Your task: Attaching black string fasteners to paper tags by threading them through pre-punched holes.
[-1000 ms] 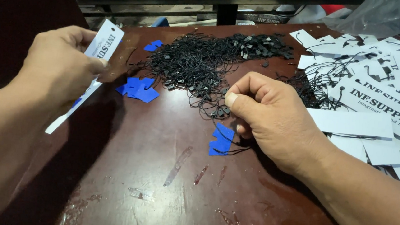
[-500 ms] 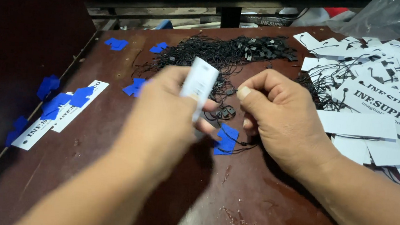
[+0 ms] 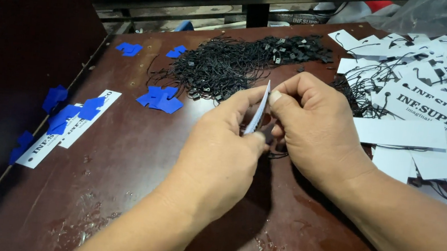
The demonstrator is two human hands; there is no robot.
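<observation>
1. The dark brown bench (image 3: 123, 186) shows scuffed, pale patches along its near edge.
2. The left hand (image 3: 221, 152) and the right hand (image 3: 313, 127) meet above the middle of the bench, touching each other.
3. A white paper tag (image 3: 259, 112) stands on edge between them; the left fingers (image 3: 246, 102) pinch it, thumb against its lower edge.
4. The right fingers (image 3: 290, 91) are curled and pressed together at the tag's top; a thin black string (image 3: 277, 155) trails just below that hand.
5. To the left lie a printed white tag (image 3: 69, 129) and blue paper pieces (image 3: 160, 98).
6. To the right, a spread of white tags (image 3: 422, 104) overlaps.
7. Farther back sits a heap of black strings (image 3: 239, 63), touching the spread's edge.
</observation>
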